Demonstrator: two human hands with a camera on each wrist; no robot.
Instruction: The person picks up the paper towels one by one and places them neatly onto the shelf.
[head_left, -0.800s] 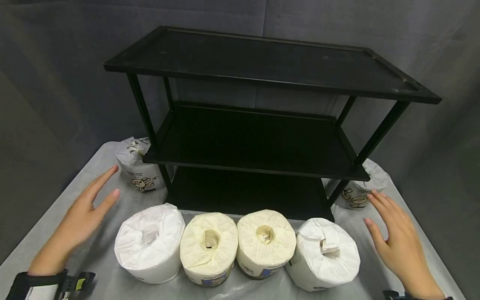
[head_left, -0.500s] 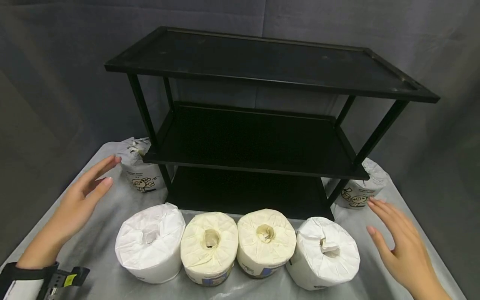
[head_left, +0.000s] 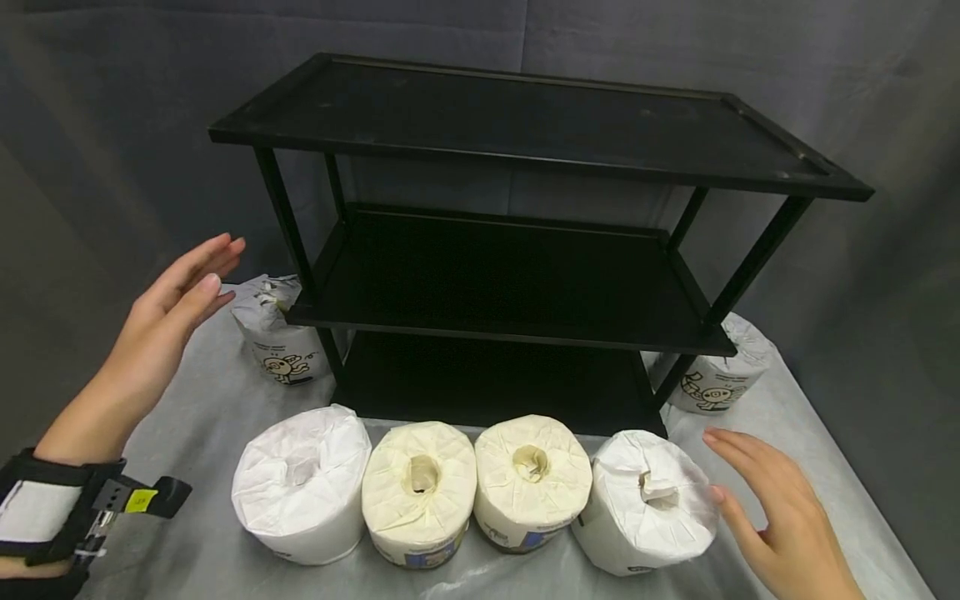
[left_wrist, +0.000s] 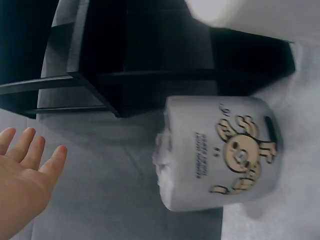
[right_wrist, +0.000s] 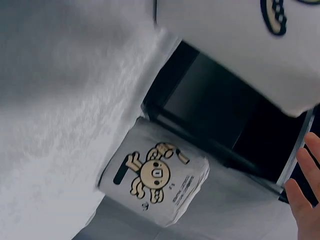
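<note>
My left hand [head_left: 153, 333] is raised at the left with fingers extended and nothing in it. Behind it stands a white paper-wrapped toilet roll [head_left: 288, 354] with a cartoon figure, also seen in the left wrist view. My right hand [head_left: 783, 508] is beside the right-end white toilet roll [head_left: 652, 504] of the front row, fingers extended. Its thumb tip is close to that roll; I cannot tell whether they touch. In the same row stand two cream-wrapped rolls, one left [head_left: 420, 492] and one right [head_left: 532, 483], and a white roll [head_left: 300, 492] at the left end.
A black three-tier shelf [head_left: 525, 125] stands behind the row; no rolls show on its tiers. Another cartoon-printed white roll [head_left: 716, 383] is by its right side, partly hidden by the shelf. A grey cloth [head_left: 202, 533] covers the table, and dark fabric hangs behind.
My left hand has risen away from the table. My right hand has moved down and left, away from the rear right roll and toward the right-end front roll. The rolls stay put.
</note>
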